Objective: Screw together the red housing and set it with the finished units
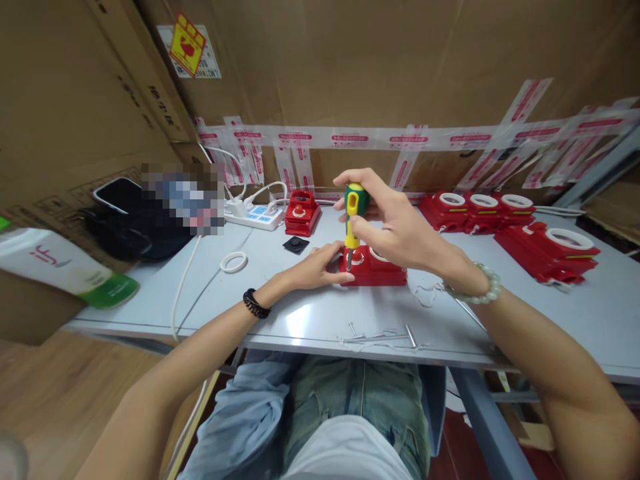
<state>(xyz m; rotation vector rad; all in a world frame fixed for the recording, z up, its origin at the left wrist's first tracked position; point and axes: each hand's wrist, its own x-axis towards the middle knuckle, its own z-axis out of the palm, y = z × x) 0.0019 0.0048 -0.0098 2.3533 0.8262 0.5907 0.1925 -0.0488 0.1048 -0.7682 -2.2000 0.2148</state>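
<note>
My right hand [393,220] is wrapped round the yellow and green handle of a screwdriver [353,217], held upright. The screwdriver's shaft points down at the left end of a red box [377,275], beside a red dome on its top; whether the tip sits in a screw is too small to tell. My left hand [320,268] grips that same end, thumb at the front and fingers behind. Part of the box's white ring is hidden by my right hand. Close to the table's front edge lie a metal T-shaped rod [411,337] and several loose screws [353,329].
Another red box [302,217] stands by a white power strip [260,217]. A black square piece [296,245] and a white ring [233,270] lie left. Several red boxes [547,250] are at right. A bottle [60,263] lies far left; cardboard [350,73] walls the back.
</note>
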